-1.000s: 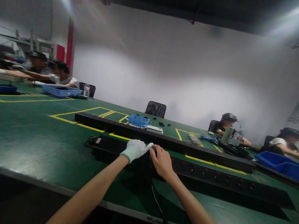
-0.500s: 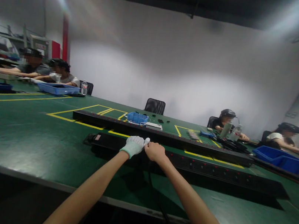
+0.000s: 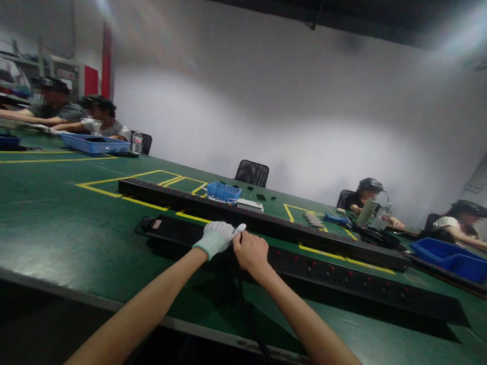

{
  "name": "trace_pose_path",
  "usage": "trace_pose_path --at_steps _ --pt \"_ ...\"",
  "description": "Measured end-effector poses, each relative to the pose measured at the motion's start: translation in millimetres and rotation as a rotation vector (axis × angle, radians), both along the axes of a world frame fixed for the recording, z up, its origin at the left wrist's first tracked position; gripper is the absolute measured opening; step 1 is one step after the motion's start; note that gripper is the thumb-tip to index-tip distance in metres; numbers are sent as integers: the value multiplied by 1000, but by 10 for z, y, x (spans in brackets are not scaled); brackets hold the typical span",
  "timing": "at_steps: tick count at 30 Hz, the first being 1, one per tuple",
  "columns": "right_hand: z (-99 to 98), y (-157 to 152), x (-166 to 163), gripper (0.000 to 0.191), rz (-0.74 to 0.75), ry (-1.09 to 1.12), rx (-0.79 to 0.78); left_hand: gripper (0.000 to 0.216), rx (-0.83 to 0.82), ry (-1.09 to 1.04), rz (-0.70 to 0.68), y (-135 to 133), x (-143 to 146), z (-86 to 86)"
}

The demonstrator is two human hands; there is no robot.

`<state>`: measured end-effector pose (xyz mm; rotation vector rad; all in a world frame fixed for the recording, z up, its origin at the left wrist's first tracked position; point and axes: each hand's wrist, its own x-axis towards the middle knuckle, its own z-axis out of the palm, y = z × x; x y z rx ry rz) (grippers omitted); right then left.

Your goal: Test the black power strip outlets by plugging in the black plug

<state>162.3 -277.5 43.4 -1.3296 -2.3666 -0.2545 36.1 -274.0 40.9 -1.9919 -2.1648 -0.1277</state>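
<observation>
I set twelve o'clock straight ahead of the two hands. Through the head camera, I see the left hand (image 3: 218, 237) in a white cloth glove with a pale green cuff, and the bare right hand (image 3: 252, 252) just beside it. The left thumb sticks up next to the bent fingers of the right hand. The hands hide what is under them, so I cannot tell what they hold, or how tight or loose they are. They are at the long black bar with a row of red dots on top (image 3: 334, 276), and they cover a bit of it left of its middle. That bar goes from nine o'clock, where it has a small pale label (image 3: 157, 224), to just past three o'clock. A thin black cable (image 3: 263, 349) runs from below the right hand toward five o'clock, over the edge of the big shiny green table (image 3: 35, 230). A second long black bar (image 3: 265, 222) lies past the hands at twelve o'clock, apart from the first. Past that I see a small blue plastic basket (image 3: 223, 192), with a flat white box (image 3: 250, 205) just beside it. A big blue plastic bin (image 3: 455, 261) sits between two and three o'clock. At ten o'clock I see a wide light blue plastic tray (image 3: 93, 146), with two people near it.
</observation>
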Motion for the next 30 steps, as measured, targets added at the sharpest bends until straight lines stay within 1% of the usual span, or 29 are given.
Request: trace_pose_path --at_steps 4,7,8,9,12,14,16,18,20,24,27,30 --pt "-26 -36 82 41 66 30 53 35 26 22 -35 -56 11 26" --pt "-82 -39 228 34 154 48 102 42 41 21 -57 -102 25 61" --pt "-107 -34 291 31 199 60 130 44 45 17 -58 -114 30 72" --pt "-134 -28 355 30 277 89 183 47 49 11 -55 -123 35 81" --pt "-208 -8 539 29 462 112 313 58 56 -11 -32 -140 48 101" --pt "-244 -5 631 33 566 69 344 62 55 -23 -24 -147 55 109" --pt "-273 -7 686 45 641 29 334 63 51 -30 -24 -153 60 115" --pt "-299 -8 702 56 670 21 308 62 47 -30 -29 -162 61 122" --pt "-326 -2 689 60 670 39 283 61 43 -23 -38 -172 61 130" --pt "-373 30 639 55 643 116 263 56 28 10 -66 -178 54 136" --pt "-382 50 627 50 654 157 267 52 11 54 -93 -155 34 112" --pt "-367 61 639 48 673 178 268 45 -11 106 -129 -111 1 66"
